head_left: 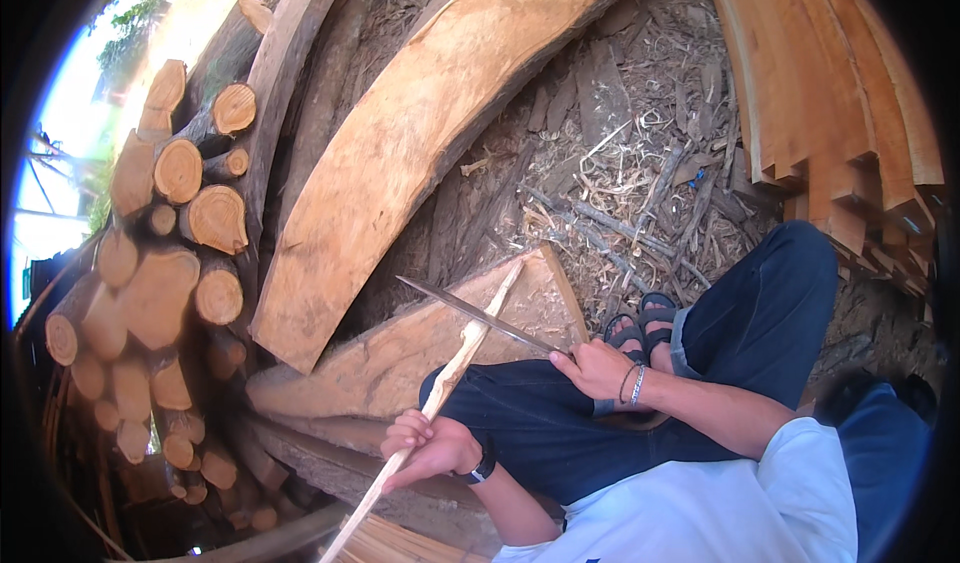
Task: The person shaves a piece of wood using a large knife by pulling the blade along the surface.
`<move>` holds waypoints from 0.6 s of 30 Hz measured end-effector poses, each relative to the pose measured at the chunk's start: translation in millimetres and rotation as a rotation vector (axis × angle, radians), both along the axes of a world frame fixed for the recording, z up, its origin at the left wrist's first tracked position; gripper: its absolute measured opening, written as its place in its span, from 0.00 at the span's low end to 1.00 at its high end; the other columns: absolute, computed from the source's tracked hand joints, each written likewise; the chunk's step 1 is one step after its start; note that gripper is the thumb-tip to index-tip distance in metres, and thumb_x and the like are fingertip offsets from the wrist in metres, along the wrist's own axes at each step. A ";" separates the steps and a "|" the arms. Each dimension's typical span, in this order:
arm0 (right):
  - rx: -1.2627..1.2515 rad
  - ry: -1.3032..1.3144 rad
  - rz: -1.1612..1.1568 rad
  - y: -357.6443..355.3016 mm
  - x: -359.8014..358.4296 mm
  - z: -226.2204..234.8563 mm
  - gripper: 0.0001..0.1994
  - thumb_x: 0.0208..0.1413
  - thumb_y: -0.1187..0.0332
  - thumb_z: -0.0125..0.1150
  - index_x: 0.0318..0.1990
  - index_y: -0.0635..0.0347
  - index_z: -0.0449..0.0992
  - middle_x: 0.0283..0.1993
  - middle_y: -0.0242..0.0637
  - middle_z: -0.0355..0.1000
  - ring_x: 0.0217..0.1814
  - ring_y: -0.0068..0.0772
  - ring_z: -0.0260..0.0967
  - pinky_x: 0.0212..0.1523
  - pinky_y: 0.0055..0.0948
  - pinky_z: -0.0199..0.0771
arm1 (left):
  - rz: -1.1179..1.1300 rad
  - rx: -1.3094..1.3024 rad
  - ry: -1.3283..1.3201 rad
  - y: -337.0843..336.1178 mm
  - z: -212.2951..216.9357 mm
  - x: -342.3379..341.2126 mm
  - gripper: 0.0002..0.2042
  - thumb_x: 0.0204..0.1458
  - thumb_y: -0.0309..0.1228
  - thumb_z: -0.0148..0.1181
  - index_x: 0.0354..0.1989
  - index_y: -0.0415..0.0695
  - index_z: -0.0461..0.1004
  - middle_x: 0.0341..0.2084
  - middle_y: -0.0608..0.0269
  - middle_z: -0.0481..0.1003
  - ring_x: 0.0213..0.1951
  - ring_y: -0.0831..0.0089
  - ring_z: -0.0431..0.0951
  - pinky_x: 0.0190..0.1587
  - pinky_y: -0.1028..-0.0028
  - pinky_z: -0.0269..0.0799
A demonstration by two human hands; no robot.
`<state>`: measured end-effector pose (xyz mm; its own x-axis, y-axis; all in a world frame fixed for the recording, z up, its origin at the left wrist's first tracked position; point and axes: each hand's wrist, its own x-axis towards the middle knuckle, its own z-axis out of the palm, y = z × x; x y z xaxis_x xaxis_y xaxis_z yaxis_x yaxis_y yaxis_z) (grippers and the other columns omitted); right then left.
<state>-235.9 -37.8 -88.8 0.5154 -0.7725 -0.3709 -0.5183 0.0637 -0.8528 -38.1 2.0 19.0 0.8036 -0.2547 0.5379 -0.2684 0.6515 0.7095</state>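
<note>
My left hand (432, 447), with a watch at its wrist, is closed round the lower part of a pale, peeled wooden stick (450, 368). The stick slants up and away from me. Its far end lies over a triangular wooden slab (365, 373). My right hand (598, 374), with bracelets at the wrist, is closed on a long knife (510, 331); its handle is hidden in my fist. The blade crosses the stick's upper part, tip to the left, and appears to touch it.
Stacked cut logs (160, 293) rise on the left. A long curved plank (400, 143) stretches beyond the slab. Wood shavings (615, 178) and bark cover the ground ahead. Sawn boards (840, 93) are piled at the far right. Someone's blue-clad leg (885, 453) shows at lower right.
</note>
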 end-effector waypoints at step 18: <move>0.021 -0.014 -0.005 1.5 -1.6 -2.1 0.37 0.63 0.43 0.39 0.20 0.73 0.75 0.18 0.60 0.70 0.27 0.62 0.73 0.33 0.50 0.75 | -0.029 0.014 -0.025 -4.4 0.4 -4.4 0.33 0.58 0.66 0.26 0.17 0.48 0.54 0.12 0.71 0.48 0.16 0.77 0.49 0.24 0.77 0.50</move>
